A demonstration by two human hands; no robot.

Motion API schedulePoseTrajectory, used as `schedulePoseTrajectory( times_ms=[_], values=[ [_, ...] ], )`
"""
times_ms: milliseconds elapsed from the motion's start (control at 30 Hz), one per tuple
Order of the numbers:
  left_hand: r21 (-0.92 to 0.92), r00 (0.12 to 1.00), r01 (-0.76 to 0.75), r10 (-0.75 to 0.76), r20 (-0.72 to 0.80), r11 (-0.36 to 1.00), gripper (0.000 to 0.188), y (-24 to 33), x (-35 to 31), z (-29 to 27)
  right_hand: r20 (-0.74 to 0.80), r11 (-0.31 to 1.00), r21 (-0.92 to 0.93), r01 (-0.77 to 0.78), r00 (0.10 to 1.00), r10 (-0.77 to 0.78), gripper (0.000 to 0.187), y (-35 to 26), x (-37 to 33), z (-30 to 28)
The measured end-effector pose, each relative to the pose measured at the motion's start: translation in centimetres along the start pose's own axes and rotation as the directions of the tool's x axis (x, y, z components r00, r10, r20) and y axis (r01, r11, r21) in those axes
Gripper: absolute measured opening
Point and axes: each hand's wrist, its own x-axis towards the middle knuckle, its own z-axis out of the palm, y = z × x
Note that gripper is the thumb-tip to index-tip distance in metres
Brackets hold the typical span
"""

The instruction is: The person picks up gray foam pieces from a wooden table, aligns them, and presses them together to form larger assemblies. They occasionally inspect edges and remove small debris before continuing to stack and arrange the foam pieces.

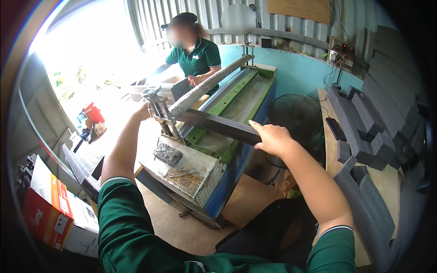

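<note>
A long dark grey foam strip (pixel 218 125) lies slantwise under the pale roller (pixel 209 86) of a bench machine with a green frame (pixel 234 94). My right hand (pixel 274 140) grips the near right end of the strip, thumb along its top. The strip's other end passes beneath the roller and is hidden. My left hand (pixel 143 110) is at the left side of the roller's metal stand (pixel 162 111); its fingers are hidden behind the stand and washed out by glare.
Across the machine, a person in a green shirt (pixel 198 59) is beside grey foam pieces (pixel 175 90). A grey lump (pixel 168 154) sits on the machine's near end. At right are a fan (pixel 295 116) and a bench with cut foam blocks (pixel 359 123); at lower left, a red-and-white carton (pixel 48 204).
</note>
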Motion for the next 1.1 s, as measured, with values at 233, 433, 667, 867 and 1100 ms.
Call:
schedulePoseTrajectory(
  times_ms=[233, 433, 667, 867, 1100],
  values=[
    [0.533, 0.977, 0.209, -0.156, -0.144, 0.820, 0.043, 0.0, -1.4, -3.0, -0.367, 0.877, 0.386, 0.288, 0.920, -0.140, 0.038, -0.4, 3.5, 2.1],
    [0.738, 0.908, 0.408, -0.320, -0.269, 0.538, 0.041, 6.2, -7.4, -7.2, -0.541, 0.827, 0.481, 0.291, 0.841, 0.018, 0.038, -6.6, 7.2, 5.3],
    [0.711, 0.824, 0.557, -0.396, -0.405, 0.430, 0.043, 6.6, -12.6, -11.9, -0.448, 0.655, 0.736, 0.170, 0.848, 0.283, 0.037, -11.9, 14.3, 10.0],
    [0.781, 0.762, 0.604, -0.405, -0.506, 0.161, 0.029, 5.1, -14.0, -15.0, -0.124, 0.083, 0.991, 0.104, 0.950, 0.285, 0.021, -15.5, 18.4, 11.0],
    [0.595, 0.580, 0.799, -0.372, -0.725, 0.086, 0.033, 2.2, -19.0, -19.5, -0.048, 0.124, 0.990, 0.062, 0.992, -0.115, 0.034, -12.3, 11.6, 5.8]
  ],
)
